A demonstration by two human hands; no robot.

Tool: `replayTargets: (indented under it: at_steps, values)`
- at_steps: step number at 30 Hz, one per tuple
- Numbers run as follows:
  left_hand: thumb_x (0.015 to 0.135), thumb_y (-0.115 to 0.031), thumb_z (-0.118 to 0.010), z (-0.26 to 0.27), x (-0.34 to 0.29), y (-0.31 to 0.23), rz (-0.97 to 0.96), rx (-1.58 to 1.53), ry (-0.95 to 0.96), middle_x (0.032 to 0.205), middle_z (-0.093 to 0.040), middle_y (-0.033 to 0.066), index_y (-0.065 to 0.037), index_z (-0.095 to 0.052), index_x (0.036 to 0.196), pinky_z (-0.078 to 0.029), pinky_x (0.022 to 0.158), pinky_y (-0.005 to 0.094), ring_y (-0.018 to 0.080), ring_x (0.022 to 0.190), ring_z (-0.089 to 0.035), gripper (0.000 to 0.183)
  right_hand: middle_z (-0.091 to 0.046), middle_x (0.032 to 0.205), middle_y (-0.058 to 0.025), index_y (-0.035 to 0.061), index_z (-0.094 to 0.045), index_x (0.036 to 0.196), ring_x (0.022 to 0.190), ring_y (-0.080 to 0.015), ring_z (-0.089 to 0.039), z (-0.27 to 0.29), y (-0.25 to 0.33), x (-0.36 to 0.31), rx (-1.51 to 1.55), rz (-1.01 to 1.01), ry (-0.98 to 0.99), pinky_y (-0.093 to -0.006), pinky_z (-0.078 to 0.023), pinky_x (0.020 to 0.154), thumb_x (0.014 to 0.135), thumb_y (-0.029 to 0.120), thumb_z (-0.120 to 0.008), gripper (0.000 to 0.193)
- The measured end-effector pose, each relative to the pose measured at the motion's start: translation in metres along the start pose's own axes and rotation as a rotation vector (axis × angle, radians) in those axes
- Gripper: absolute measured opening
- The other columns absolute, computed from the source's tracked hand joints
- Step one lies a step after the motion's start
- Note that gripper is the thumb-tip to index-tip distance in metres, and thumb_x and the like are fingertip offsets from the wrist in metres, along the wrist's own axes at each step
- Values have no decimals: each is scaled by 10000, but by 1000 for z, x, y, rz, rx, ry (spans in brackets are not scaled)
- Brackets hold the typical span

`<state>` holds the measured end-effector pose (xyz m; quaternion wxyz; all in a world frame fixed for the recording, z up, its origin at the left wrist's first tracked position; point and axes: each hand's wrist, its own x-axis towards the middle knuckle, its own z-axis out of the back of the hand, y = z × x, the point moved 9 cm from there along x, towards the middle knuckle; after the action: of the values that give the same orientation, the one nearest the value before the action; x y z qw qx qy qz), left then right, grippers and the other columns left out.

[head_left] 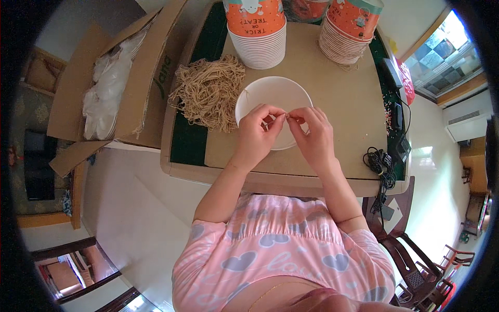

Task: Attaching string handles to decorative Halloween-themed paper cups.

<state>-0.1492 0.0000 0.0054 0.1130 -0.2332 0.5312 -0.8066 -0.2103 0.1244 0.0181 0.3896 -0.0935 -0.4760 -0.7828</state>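
Pinches thumb to index on left hand [258, 128] and right hand [317, 134], with fingertips almost meeting. Looks to be gripping a bit of tan string [287, 115] there; too small to be sure. Works directly over open white bucket [280, 89], on tan board [353, 114] beneath fingers. Has loose string pile [210, 93] left of fingers, right beside bucket. Has nested orange-and-white stack [257, 34] ahead and slightly left of fingers. Has second stack [349, 36] farther ahead, to the right, with tan strands along rims. Has black cables [382, 165] well right of fingers, a bit nearer torso. Has open cardboard box [166, 52] farthest left, with white plastic-wrapped contents [112, 88].
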Motion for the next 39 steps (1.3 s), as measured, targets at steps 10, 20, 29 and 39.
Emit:
replayTargets:
  at_steps: [10, 20, 29, 39]
  values:
    - [867, -63, -647, 10, -2, 0, 2, -29, -51, 849, -669, 58, -25, -668, 941, -474, 584, 240, 116, 659, -603, 85, -659, 794, -80, 66, -621, 868, 678, -256, -614, -6, -1, 0, 71, -66, 3, -356, -457, 673, 810, 74, -682, 85]
    - [878, -83, -646, 12, -1, 9, 21, -47, -64, 822, -656, 60, -9, -642, 908, -475, 592, 247, 128, 669, -603, 79, -651, 781, -76, 56, -619, 864, 662, -222, -614, -8, 0, 1, 55, -41, 29, -340, -459, 662, 806, 94, -704, 109]
    - [903, -92, -618, 10, -1, 11, 36, -52, -56, 810, -630, 50, -12, -595, 914, -458, 562, 242, 116, 647, -565, 84, -641, 817, -124, 24, -610, 907, 648, -226, -624, -13, -4, -2, 169, -140, 49, -312, -494, 565, 844, 58, -658, 86]
    - [905, -87, -613, 5, 0, 10, 32, -24, -34, 800, -621, 59, -9, -586, 916, -458, 556, 251, 121, 637, -559, 83, -619, 692, -97, 71, -634, 882, 582, -243, -587, -15, 0, 0, 38, -55, 53, -354, -454, 565, 855, 133, -664, 74]
